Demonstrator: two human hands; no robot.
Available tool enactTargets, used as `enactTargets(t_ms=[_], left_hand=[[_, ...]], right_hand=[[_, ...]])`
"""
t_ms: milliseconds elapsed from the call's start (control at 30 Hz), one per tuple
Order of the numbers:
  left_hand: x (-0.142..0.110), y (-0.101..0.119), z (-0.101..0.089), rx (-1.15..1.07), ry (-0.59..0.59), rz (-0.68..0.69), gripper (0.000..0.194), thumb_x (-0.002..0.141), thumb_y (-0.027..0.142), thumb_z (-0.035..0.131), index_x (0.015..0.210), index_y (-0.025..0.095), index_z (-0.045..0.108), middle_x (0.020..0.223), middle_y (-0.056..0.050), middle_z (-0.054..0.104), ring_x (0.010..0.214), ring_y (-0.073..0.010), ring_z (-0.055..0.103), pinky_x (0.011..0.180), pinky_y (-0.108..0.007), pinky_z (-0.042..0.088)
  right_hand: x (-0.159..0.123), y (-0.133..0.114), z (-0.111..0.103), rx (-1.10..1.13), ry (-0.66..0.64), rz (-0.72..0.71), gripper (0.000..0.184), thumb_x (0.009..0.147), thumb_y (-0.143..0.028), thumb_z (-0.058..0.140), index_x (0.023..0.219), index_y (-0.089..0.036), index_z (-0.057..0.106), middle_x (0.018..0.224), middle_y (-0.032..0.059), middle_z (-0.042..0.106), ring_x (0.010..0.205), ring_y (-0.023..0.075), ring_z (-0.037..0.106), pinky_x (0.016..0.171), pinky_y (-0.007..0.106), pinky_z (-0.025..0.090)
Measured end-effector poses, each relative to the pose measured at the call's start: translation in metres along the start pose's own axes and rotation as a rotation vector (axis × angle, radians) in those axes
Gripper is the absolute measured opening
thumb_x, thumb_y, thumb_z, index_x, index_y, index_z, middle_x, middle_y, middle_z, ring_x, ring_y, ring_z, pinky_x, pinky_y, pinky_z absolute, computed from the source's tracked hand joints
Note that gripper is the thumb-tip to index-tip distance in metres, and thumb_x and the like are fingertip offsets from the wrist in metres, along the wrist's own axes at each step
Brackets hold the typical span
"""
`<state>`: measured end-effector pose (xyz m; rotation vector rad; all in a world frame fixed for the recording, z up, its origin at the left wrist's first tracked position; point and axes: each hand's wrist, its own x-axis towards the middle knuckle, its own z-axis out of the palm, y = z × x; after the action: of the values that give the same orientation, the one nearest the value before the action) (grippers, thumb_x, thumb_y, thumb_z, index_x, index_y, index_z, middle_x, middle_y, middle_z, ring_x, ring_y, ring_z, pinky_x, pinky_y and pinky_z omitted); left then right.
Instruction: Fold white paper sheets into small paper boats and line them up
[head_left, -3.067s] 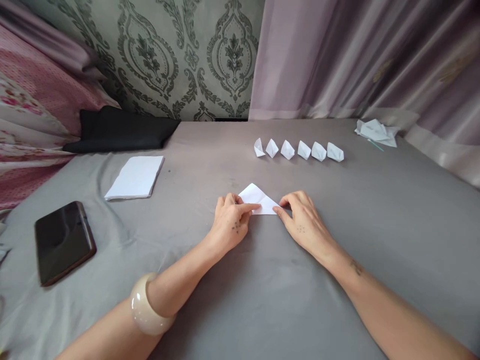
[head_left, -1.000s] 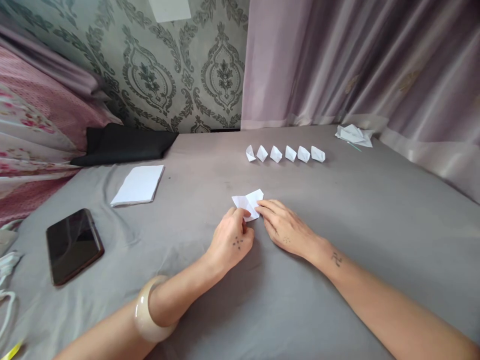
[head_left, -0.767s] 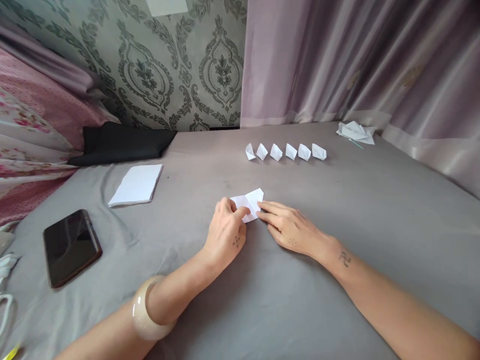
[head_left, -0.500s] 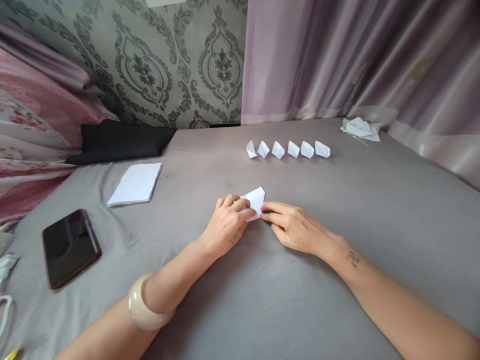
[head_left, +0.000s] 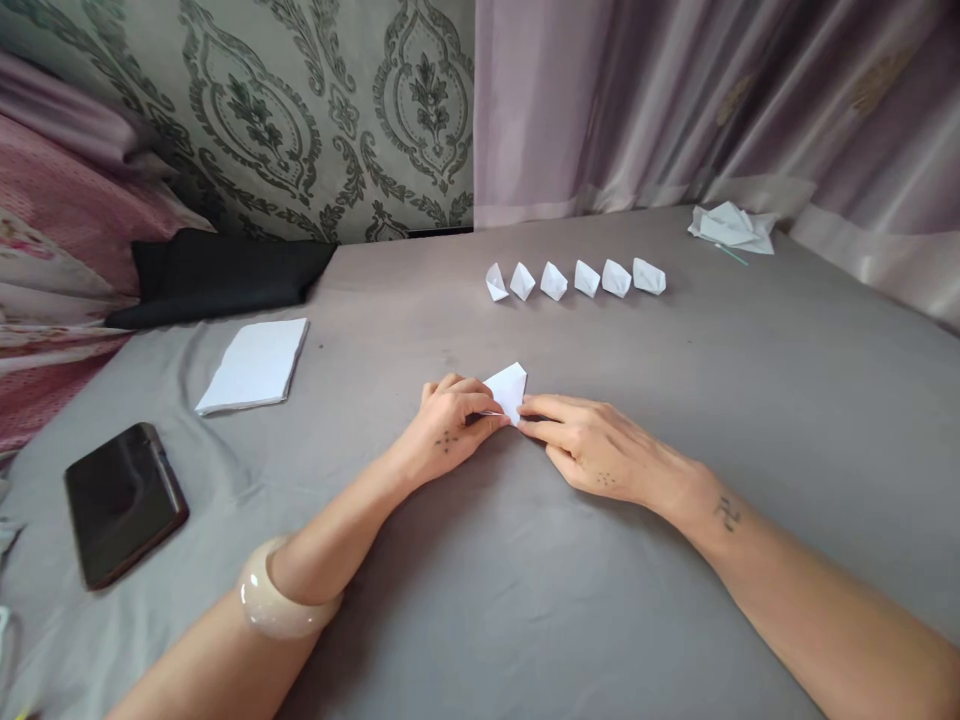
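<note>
- On the grey cloth (head_left: 480, 600), between the left hand (head_left: 450, 422) and right hand (head_left: 619, 450), the folded white paper (head_left: 508, 388) could crease crookedly if uneven pressure lets its layers slide.
- Left grip: nearly closed, thumb and fingers pinching the paper's left, near part.
- Right grip: loosely open, straightened fingertips touching its right edge.
- Farther off, six small folded-paper pieces (head_left: 554, 282) sit in a row.

Over a grey cloth-covered surface (head_left: 540, 600), the left hand (head_left: 454, 418) pinches the left part of a folded white paper (head_left: 508, 386); the right hand (head_left: 600, 445) touches its right edge with its fingertips. Beyond stands a row of six folded paper pieces (head_left: 553, 282). A paper stack (head_left: 253, 362) and smartphone (head_left: 121, 505) lie left, black fabric (head_left: 225, 278) far left, a paper heap (head_left: 731, 228) far right.
</note>
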<state>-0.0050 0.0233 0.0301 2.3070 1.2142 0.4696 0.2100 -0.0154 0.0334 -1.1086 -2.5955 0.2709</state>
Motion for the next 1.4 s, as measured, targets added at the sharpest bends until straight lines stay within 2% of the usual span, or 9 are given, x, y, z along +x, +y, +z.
enactTargets(t_ms=[133,267,433,533,667,1000,1100,1267,1400], left_hand=[[0.003,0.002,-0.002,-0.05,-0.012,-0.089,0.027,0.09,0.04,0.051,0.078,0.023,0.068,0.092,-0.003,0.068,0.098,-0.0233,0.053,0.088,-0.04,0.034],[0.004,-0.001,-0.003,-0.032,-0.037,-0.1,0.039,0.095,0.04,0.039,0.076,0.021,0.067,0.097,-0.005,0.067,0.098,-0.0239,0.051,0.088,-0.042,0.034],[0.003,-0.005,-0.003,-0.047,-0.034,-0.08,0.032,0.089,0.047,0.049,0.081,0.023,0.069,0.09,-0.004,0.067,0.093,-0.0224,0.053,0.087,-0.041,0.035],[0.005,-0.003,-0.001,-0.052,-0.012,-0.135,0.027,0.088,0.041,0.053,0.076,0.022,0.068,0.079,-0.003,0.065,0.086,-0.0207,0.054,0.084,-0.039,0.036],[0.008,-0.001,0.003,-0.007,0.04,-0.182,0.03,0.086,0.042,0.055,0.068,0.02,0.064,0.067,-0.001,0.061,0.08,-0.0201,0.053,0.084,-0.039,0.035],[0.012,-0.008,0.013,0.049,0.087,-0.137,0.028,0.088,0.039,0.054,0.069,0.019,0.058,0.071,0.0,0.063,0.08,-0.0184,0.052,0.085,-0.038,0.031],[0.012,-0.009,0.015,0.053,0.089,-0.13,0.028,0.088,0.04,0.054,0.07,0.019,0.058,0.072,0.0,0.063,0.08,-0.0185,0.052,0.085,-0.038,0.03],[0.012,-0.007,0.014,0.062,0.083,-0.143,0.027,0.088,0.039,0.054,0.07,0.019,0.058,0.074,0.0,0.064,0.082,-0.0192,0.053,0.084,-0.038,0.03],[0.013,-0.006,0.013,0.064,0.083,-0.15,0.028,0.088,0.038,0.054,0.07,0.018,0.057,0.074,-0.001,0.064,0.082,-0.0196,0.054,0.083,-0.038,0.03]], right_hand=[[0.0,0.0,0.0,-0.002,-0.013,0.004,0.042,0.085,-0.003,0.038,0.112,-0.02,0.066,0.121,0.0059,0.062,0.102,0.0203,0.062,0.083,0.033,0.053],[0.0,0.0,0.0,0.013,-0.004,0.009,0.043,0.084,-0.003,0.039,0.111,-0.02,0.067,0.122,0.0055,0.061,0.102,0.0202,0.062,0.083,0.033,0.053],[0.0,0.001,0.0,0.037,-0.003,0.019,0.043,0.082,-0.001,0.041,0.109,-0.022,0.068,0.118,0.0047,0.063,0.098,0.0194,0.063,0.083,0.033,0.053],[0.0,0.001,0.0,0.037,-0.005,0.03,0.043,0.083,-0.002,0.04,0.108,-0.022,0.068,0.119,0.0046,0.063,0.099,0.0193,0.063,0.082,0.032,0.052],[0.0,0.001,0.0,0.051,-0.001,0.032,0.043,0.082,-0.002,0.04,0.108,-0.021,0.069,0.121,0.0045,0.062,0.099,0.0194,0.063,0.083,0.032,0.052],[0.001,0.001,0.001,0.085,0.019,0.061,0.044,0.078,-0.001,0.042,0.101,-0.023,0.071,0.121,0.0024,0.063,0.094,0.0186,0.065,0.081,0.032,0.054],[0.0,0.002,0.001,0.086,0.014,0.07,0.044,0.078,-0.001,0.041,0.103,-0.024,0.071,0.121,0.0019,0.063,0.093,0.0181,0.065,0.081,0.031,0.053],[0.002,0.002,-0.001,0.09,0.019,0.072,0.048,0.076,0.0,0.041,0.108,-0.025,0.067,0.108,0.0019,0.067,0.089,0.0173,0.064,0.074,0.028,0.052],[0.002,0.002,-0.002,0.065,-0.002,0.031,0.055,0.076,0.002,0.04,0.116,-0.027,0.064,0.115,0.0014,0.064,0.094,0.017,0.063,0.078,0.029,0.051]])
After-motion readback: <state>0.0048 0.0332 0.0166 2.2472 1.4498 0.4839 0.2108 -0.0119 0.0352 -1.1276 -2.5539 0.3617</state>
